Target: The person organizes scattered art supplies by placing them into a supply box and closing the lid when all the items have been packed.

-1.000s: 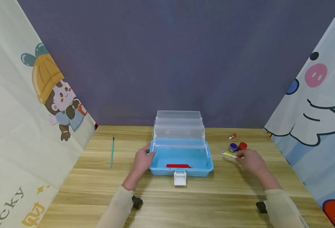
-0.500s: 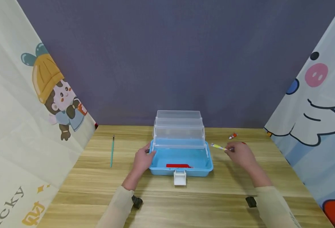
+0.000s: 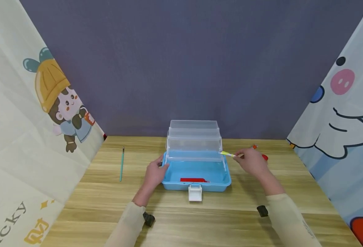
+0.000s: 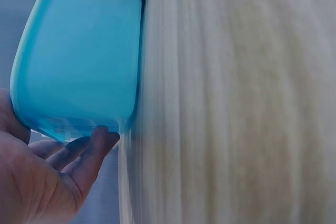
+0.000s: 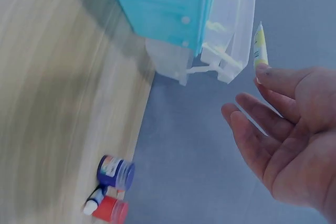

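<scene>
The yellow-and-white tube [image 5: 261, 48] is pinched between thumb and index fingertip of the right hand [image 3: 252, 161], its narrow free end pointing away from the fingers, toward the box [image 3: 176, 186]; the other fingers of that hand are loosely bent. In the head view this end overlaps the right edge of the clear trays [image 3: 194, 144]; whether they touch, I cannot tell. The left hand [image 3: 154, 171] grips the box's left end, thumb at the rim, fingers below.

The box is smooth blue plastic, rectangular with rounded corners, its stepped trays raised and one white latch [image 3: 195, 193] in front. One red bottle [image 3: 193, 179] lies inside. The wood-grained worktop [image 3: 200, 223] carries one slim teal brush [image 3: 121, 166] on the left and, on the right, two round jars, a blue jar [image 5: 115, 172] and a red jar [image 5: 111, 209], with one white-capped tube [image 5: 95, 199] just beside them.
</scene>
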Demonstrator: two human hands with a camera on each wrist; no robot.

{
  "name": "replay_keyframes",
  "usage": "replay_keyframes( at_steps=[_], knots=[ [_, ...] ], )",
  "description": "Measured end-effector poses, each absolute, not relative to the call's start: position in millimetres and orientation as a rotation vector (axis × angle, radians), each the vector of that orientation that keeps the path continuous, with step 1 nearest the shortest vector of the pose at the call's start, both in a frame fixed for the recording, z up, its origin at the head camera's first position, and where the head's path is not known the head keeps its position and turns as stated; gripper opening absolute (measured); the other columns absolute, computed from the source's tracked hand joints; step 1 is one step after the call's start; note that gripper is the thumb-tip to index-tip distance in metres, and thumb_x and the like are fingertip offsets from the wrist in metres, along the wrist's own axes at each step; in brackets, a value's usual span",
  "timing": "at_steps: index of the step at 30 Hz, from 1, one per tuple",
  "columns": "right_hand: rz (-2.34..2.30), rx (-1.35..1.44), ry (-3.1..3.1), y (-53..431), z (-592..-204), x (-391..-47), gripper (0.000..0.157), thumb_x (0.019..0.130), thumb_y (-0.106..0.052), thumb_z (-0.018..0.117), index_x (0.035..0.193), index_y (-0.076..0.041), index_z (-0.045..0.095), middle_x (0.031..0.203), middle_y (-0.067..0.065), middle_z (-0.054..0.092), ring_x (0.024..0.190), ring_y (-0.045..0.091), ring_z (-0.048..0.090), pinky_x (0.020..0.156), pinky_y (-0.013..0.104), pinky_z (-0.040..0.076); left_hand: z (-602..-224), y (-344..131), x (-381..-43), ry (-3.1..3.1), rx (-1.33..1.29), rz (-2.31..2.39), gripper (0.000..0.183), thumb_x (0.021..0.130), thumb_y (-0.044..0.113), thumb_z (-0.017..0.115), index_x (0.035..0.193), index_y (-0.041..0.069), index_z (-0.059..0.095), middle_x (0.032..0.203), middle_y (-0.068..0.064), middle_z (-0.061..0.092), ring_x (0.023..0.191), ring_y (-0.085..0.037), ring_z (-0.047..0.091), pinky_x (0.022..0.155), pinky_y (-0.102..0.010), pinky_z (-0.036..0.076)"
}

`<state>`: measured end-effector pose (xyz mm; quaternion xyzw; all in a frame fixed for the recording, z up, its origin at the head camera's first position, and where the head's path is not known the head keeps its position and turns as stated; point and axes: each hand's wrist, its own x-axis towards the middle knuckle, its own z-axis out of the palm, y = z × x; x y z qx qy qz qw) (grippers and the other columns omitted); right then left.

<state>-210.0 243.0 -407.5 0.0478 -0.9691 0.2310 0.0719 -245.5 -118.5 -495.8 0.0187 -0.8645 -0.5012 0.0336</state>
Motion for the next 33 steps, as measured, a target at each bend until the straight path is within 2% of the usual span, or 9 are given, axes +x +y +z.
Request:
replay_keyframes(
  at_steps=[6,11,15,21,24,33],
  knots=[
    [0.706,0.169,-2.903,229,-402,-219,0.019,0.081,-0.026,0.064,0.093,-0.012,0.068,0.079,0.002,0.064,0.065,0.014,0.058,0.048,0.027,0.043,-498,-119,-246,-2.662,0.064,-1.549,0.051,0.082,0.031,0.061,0.13,0.021,0.045,0.105,-0.01,0.06,0.092,-0.02,0.057,0.063,-0.032,0.052],
    [0.712,0.193,-2.906,217,-398,-227,0.021,0.082,-0.028,0.062,0.094,-0.012,0.067,0.082,0.001,0.063,0.069,0.016,0.056,0.054,0.03,0.046,-499,-119,-246,-2.661,0.056,-1.567,0.052,0.083,0.03,0.061,0.131,0.018,0.044,0.105,-0.011,0.06,0.093,-0.021,0.057,0.062,-0.032,0.052],
    [0.736,0.252,-2.879,207,-396,-235,0.019,0.084,-0.028,0.061,0.093,-0.013,0.067,0.083,0.0,0.062,0.071,0.017,0.055,0.058,0.032,0.047,-498,-118,-246,-2.654,0.068,-1.559,0.052,0.082,0.032,0.061,0.13,0.021,0.045,0.106,-0.01,0.06,0.094,-0.02,0.057,0.064,-0.033,0.052],
    [0.741,0.286,-2.899,198,-398,-245,0.016,0.084,-0.028,0.061,0.093,-0.016,0.067,0.066,-0.001,0.053,0.055,0.015,0.045,0.05,0.03,0.039,-498,-118,-248,-2.652,0.074,-1.546,0.052,0.081,0.032,0.062,0.129,0.019,0.047,0.104,-0.009,0.061,0.091,-0.019,0.057,0.062,-0.031,0.052],
    [0.744,0.289,-2.9,192,-396,-250,0.015,0.084,-0.029,0.061,0.093,-0.018,0.066,0.062,0.0,0.048,0.052,0.017,0.041,0.047,0.03,0.036,-495,-118,-250,-2.647,0.075,-1.545,0.052,0.081,0.032,0.062,0.129,0.019,0.047,0.103,-0.009,0.061,0.09,-0.019,0.058,0.061,-0.031,0.052],
    [0.798,0.323,-2.952,178,-392,-262,0.017,0.083,-0.032,0.06,0.094,-0.02,0.066,0.092,-0.004,0.06,0.075,0.013,0.055,0.056,0.028,0.047,-493,-122,-250,-2.656,0.075,-1.555,0.051,0.082,0.031,0.062,0.129,0.02,0.047,0.104,-0.008,0.061,0.091,-0.018,0.057,0.061,-0.031,0.052]
  ],
)
